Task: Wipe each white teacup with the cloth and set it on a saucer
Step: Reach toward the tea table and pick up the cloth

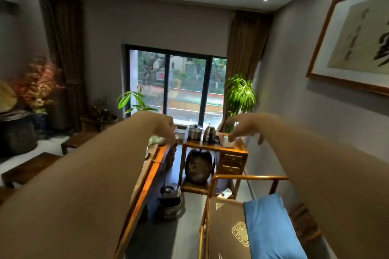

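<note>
Teacups, cloth and saucers cannot be picked out from where we look; the far end of the long wooden table on the left carries a pale, blurred bowl-like shape that we cannot identify.

Both our arms reach forward into the room, bare to the forearm. Our left hand hangs with its fingers curled downward over the far end of the table, holding nothing that we can see. Our right hand is spread, fingers apart and drooping, also empty, in front of a small wooden side stand.

On that stand sit a steel pot and, just right of it, a steel kettle. A dark rounded jar stands under the stand, and a lidded metal bin rests on the floor nearer to us, beside the table.

Near right is a wooden chair with a patterned brown cushion and a blue cloth cover over it. At the far wall a dark-framed window is flanked by brown curtains and two green plants. A framed calligraphy picture hangs on the right wall.
</note>
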